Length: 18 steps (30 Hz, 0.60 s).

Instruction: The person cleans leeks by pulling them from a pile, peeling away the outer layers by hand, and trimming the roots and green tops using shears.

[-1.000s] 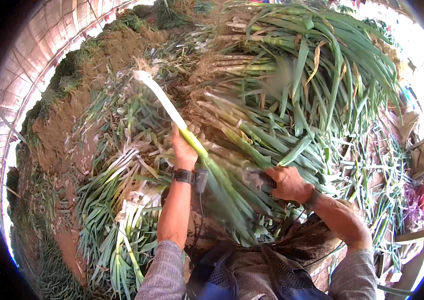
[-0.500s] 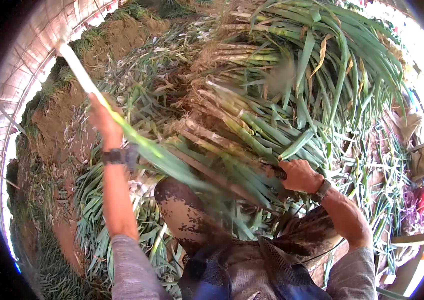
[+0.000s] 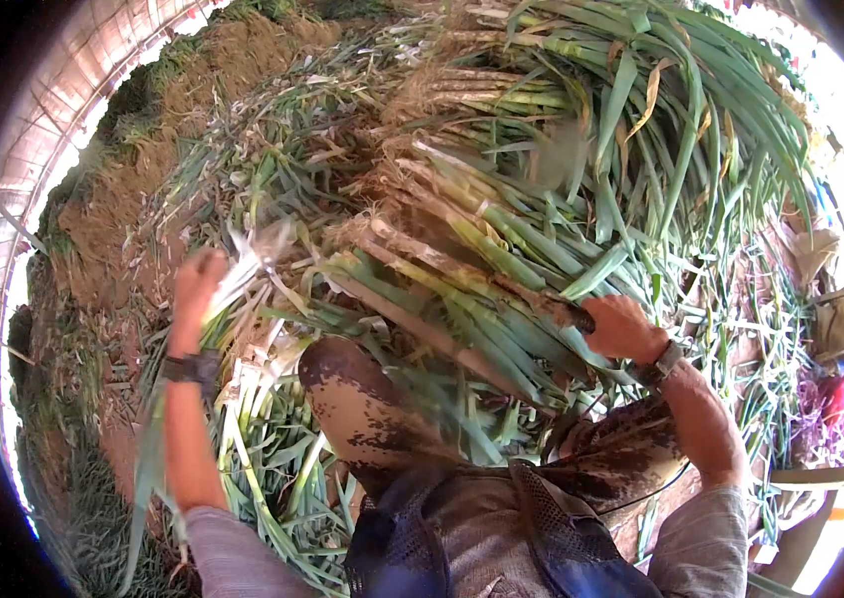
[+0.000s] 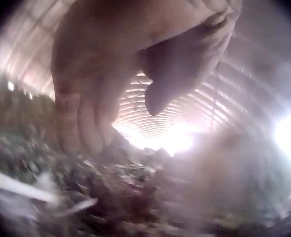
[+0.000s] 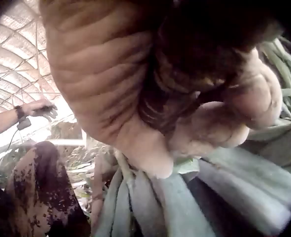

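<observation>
My left hand point(image 3: 195, 299) is out at the left, beside the blurred white ends of a leek bunch point(image 3: 255, 351). In the left wrist view the left hand point(image 4: 93, 79) has loosely extended fingers and a thumb held apart, with nothing between them. Long green leaves point(image 3: 146, 468) lie along the left forearm. My right hand point(image 3: 624, 329) grips a dark-handled tool point(image 3: 573, 315), over untrimmed leeks point(image 3: 462, 284) with brown roots. In the right wrist view, curled fingers point(image 5: 209, 126) wrap the dark handle, most of it shaded, close over broad leek leaves point(image 5: 180, 202).
A large heap of leeks point(image 3: 661, 130) lies at the upper right. Stripped leaves and scraps point(image 3: 273, 149) cover the soil ahead. My mud-spotted knee point(image 3: 352, 399) stands between the piles. A wooden plank point(image 3: 819, 476) is at the right edge.
My left hand swung a peeled leek up and left, then came down beside the left-hand bunch and let go of it. The right hand shifted slightly right, still holding the dark-handled tool.
</observation>
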### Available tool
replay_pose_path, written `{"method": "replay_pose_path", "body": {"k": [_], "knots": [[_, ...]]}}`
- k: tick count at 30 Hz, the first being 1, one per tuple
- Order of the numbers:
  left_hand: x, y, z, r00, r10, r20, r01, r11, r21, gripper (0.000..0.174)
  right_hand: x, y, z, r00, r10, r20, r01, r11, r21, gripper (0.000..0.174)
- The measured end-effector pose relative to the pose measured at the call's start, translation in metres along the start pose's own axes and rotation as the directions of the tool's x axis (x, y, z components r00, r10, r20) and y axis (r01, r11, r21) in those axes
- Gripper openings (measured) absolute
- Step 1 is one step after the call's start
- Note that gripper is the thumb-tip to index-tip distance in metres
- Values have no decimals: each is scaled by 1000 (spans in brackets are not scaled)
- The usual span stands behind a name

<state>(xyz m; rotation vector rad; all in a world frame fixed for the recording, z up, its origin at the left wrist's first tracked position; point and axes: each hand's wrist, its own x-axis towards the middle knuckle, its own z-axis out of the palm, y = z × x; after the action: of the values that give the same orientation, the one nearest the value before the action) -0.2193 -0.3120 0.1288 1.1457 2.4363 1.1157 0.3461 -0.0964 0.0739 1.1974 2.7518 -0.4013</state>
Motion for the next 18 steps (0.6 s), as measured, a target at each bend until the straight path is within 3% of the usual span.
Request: {"method": "replay_pose_path", "body": {"k": [1, 2, 3, 4, 5, 6, 8, 9, 10, 12, 14, 15, 17, 18], "knots": [[-23, 19, 38, 994, -22, 105, 45, 974, -224, 57, 0, 1, 0, 1000, -2, 7, 2, 1000, -6, 24], [-39, 31, 70, 946, -78, 313, 226, 854, -469, 61, 1, 2, 0, 999, 30, 37, -30, 999, -14, 21], [-56, 50, 106, 915, -130, 382, 340, 756, -559, 68, 2, 2, -1, 996, 61, 63, -60, 998, -24, 19], [-55, 40, 149, 896, -83, 437, 377, 662, -647, 69, 2, 0, -2, 995, 26, 97, -26, 1000, 1, 19], [-61, 35, 189, 897, -85, 435, 408, 539, -737, 62, 0, -3, -1, 992, -8, 130, 5, 1000, 28, 20], [-70, 29, 220, 894, -21, 448, 400, 492, -773, 53, 1, -1, 2, 996, 5, 84, -7, 1000, 27, 21], [-76, 43, 269, 821, -203, 533, 563, 439, -700, 48, 1, -3, 1, 999, 18, 43, -19, 1000, 23, 22], [-77, 43, 289, 800, -262, 540, 599, 400, -694, 54, -2, -11, -5, 995, 44, 92, -48, 998, 37, 23], [-76, 41, 305, 792, -307, 528, 610, 409, -678, 45, -4, -14, -10, 988, 71, 141, -78, 996, 49, 25], [-75, 54, 318, 785, -348, 512, 619, 405, -673, 37, -6, -7, 2, 985, -56, 162, 38, 993, 111, 27], [-76, 54, 322, 794, -292, 533, 608, 369, -703, 34, -5, -4, 12, 982, -107, 158, 90, 990, 110, 28], [-74, 51, 326, 795, -296, 529, 606, 373, -703, 34, -4, 0, 15, 988, -114, 106, 101, 988, 119, 29], [-71, 53, 336, 753, -467, 464, 645, 385, -660, 32, -2, 2, 17, 992, -116, 53, 109, 986, 124, 30], [-76, 50, 334, 779, -328, 535, 621, 280, -732, 51, 0, 1, 16, 993, -90, 78, 79, 988, 131, 36]]}}
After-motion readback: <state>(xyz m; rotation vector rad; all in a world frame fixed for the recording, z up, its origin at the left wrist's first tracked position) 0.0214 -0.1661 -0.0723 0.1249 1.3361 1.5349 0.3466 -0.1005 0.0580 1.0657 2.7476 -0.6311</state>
